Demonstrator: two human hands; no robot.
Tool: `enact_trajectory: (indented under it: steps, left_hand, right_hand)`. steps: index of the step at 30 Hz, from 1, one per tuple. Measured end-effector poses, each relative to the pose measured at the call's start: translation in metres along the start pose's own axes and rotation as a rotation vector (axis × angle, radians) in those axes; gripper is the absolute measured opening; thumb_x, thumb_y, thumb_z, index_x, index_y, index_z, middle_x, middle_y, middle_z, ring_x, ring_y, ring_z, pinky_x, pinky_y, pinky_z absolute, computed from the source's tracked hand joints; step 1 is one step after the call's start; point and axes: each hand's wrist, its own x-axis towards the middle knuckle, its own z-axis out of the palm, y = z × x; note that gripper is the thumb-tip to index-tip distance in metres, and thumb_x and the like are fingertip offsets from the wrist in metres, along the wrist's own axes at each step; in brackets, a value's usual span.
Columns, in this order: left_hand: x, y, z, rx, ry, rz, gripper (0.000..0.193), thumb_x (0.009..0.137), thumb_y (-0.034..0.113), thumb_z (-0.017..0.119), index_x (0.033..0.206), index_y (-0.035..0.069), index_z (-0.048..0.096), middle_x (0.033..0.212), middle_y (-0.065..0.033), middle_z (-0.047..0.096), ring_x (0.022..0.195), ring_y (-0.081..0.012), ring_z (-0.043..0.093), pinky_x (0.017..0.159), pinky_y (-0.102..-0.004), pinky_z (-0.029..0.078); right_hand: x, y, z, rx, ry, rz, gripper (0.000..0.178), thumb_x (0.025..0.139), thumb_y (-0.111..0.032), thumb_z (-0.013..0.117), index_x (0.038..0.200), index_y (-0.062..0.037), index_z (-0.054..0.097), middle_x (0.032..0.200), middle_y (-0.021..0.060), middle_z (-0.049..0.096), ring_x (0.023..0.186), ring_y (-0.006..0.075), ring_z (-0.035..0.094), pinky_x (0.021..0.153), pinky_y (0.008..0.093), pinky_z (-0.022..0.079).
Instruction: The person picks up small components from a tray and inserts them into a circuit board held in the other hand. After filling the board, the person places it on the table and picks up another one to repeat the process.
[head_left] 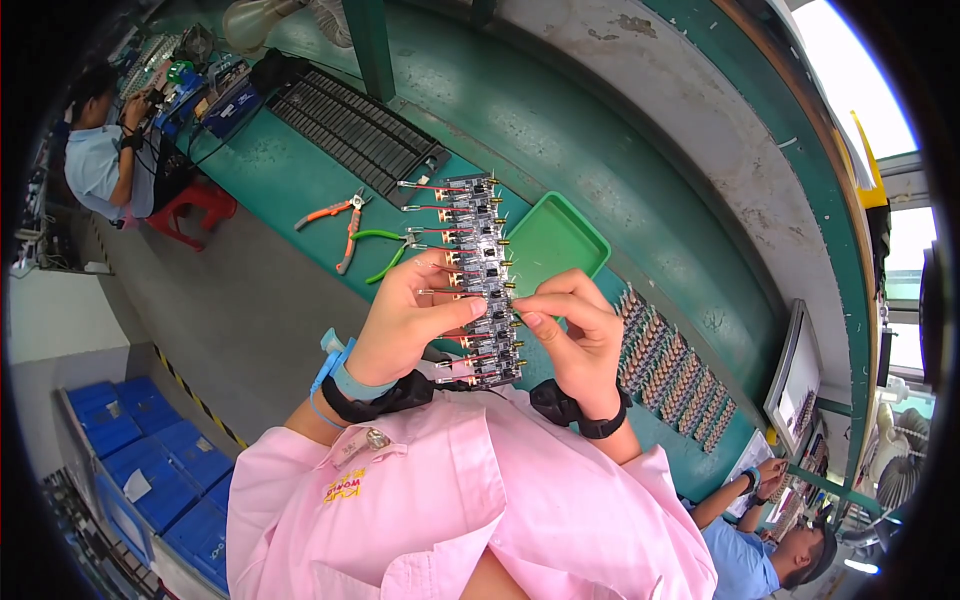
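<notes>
A long panel of joined circuit boards (486, 236) stands across the middle in front of my chest. Short red wires stick out along its left side, and small brass-coloured parts line its right side. My left hand (408, 312) is closed on the panel, its thumb lying over the face. At the panel's right edge, my right hand (582, 335) is closed in a pinch of thumb and forefinger; what sits between those fingertips is too small to make out. Green-handled cutters (384, 262) and orange-handled pliers (345, 222) lie on the bench beyond my left hand.
A shallow green tray (596, 232) sits behind my right hand. More board panels (670, 372) lie in rows at the right, and a black slotted rack (352, 128) is at the far left. Blue bins (152, 468) stand lower left. Co-workers sit at both ends, one near a red stool (192, 208).
</notes>
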Motion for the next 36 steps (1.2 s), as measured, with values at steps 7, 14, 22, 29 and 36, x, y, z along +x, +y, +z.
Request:
enact_trajectory:
  steps: [7,14,22,29,36]
  left_hand:
    - [0.0007,-0.0028,-0.0007,-0.003,-0.007,0.023,0.03,0.074,0.004,0.061,0.102,0.003,0.051,0.092,-0.0046,0.059,0.075,-0.0098,0.058,0.056,-0.0213,0.048]
    - [0.0005,-0.0026,-0.0016,0.005,-0.006,0.023,0.031,0.074,0.004,0.062,0.103,0.003,0.05,0.092,-0.0048,0.059,0.075,-0.0098,0.058,0.056,-0.0214,0.048]
    - [-0.0011,0.0013,-0.0009,-0.002,-0.002,-0.046,0.036,0.073,-0.004,0.056,0.107,0.002,0.047,0.095,-0.0064,0.057,0.083,-0.0123,0.057,0.066,-0.0254,0.051]
    - [-0.0011,-0.0011,-0.0003,-0.017,0.006,0.003,0.031,0.074,0.003,0.061,0.103,0.003,0.05,0.092,-0.0046,0.058,0.075,-0.0098,0.058,0.057,-0.0211,0.048]
    - [-0.0016,-0.0007,-0.0013,-0.011,0.012,-0.012,0.03,0.074,0.003,0.061,0.103,0.003,0.051,0.091,-0.0044,0.058,0.075,-0.0098,0.058,0.055,-0.021,0.048]
  right_hand:
    - [0.0006,-0.0008,-0.0015,-0.037,-0.005,-0.024,0.013,0.071,0.002,0.063,0.083,-0.0016,0.065,0.076,0.0045,0.052,0.07,0.0131,0.049,0.061,0.023,0.038]
    - [0.0007,-0.0018,-0.0035,-0.126,-0.032,-0.087,0.014,0.069,0.003,0.063,0.083,-0.0017,0.065,0.074,0.0046,0.052,0.067,0.0132,0.049,0.059,0.0231,0.039]
    - [0.0007,-0.0017,-0.003,-0.162,-0.034,-0.102,0.015,0.069,0.003,0.063,0.083,-0.0017,0.065,0.074,0.0045,0.052,0.067,0.0129,0.049,0.059,0.023,0.039]
    - [0.001,-0.003,-0.002,-0.279,-0.019,-0.159,0.016,0.068,0.005,0.063,0.083,-0.0011,0.065,0.075,0.0052,0.051,0.065,0.0126,0.05,0.057,0.0222,0.04]
    - [0.0026,-0.0015,-0.0023,-0.342,0.018,-0.203,0.014,0.068,0.006,0.062,0.08,0.0001,0.063,0.075,0.0062,0.051,0.064,0.0133,0.05,0.056,0.0224,0.041]
